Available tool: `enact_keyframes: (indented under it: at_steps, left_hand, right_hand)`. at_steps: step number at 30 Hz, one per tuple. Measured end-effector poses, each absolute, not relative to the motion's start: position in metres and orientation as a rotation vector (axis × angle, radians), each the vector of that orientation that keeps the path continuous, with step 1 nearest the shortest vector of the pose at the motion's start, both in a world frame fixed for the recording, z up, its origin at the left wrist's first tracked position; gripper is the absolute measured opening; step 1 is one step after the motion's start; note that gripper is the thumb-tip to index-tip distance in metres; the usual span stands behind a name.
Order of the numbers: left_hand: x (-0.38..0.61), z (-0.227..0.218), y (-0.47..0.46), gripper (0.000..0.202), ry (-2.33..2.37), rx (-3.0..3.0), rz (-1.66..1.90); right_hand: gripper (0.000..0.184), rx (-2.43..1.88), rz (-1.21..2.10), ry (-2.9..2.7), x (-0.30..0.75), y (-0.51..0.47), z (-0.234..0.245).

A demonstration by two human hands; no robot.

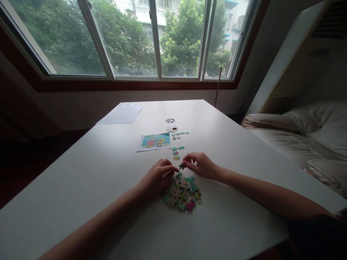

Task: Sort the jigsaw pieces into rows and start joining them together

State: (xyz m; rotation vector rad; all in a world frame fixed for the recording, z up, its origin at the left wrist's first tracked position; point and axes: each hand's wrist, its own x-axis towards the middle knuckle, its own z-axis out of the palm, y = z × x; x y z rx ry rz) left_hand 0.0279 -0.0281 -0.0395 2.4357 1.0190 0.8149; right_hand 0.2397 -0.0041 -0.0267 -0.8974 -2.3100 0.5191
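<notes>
while right hand (201,165) pinches dark jigsaw piece (181,166), left hand (158,174) half-curls, hold unclear | few laid-out pieces (176,157) | most left in jigsaw pile (177,193)

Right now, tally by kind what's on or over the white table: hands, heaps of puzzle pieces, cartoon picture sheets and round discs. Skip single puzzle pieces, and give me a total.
Hands: 2
Heap of puzzle pieces: 1
Cartoon picture sheet: 1
Round discs: 2
Total: 6
</notes>
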Motion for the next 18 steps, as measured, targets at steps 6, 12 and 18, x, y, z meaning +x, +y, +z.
enact_keyframes:
  at_steps: [6, 12, 18]
  left_hand:
    - [0.036, -0.033, -0.029, 0.015, 1.158, 2.154, 0.930]
    - [0.038, -0.028, -0.033, 0.016, 1.127, 2.157, 0.930]
    - [0.039, -0.028, -0.032, 0.016, 1.138, 2.157, 0.934]
  right_hand:
    - [0.013, -0.891, 0.687, -2.317, 0.234, -0.011, -0.023]
    - [0.012, -0.875, 0.622, -2.341, 0.233, -0.012, -0.021]
    - [0.011, -0.859, 0.605, -2.293, 0.234, -0.013, -0.022]
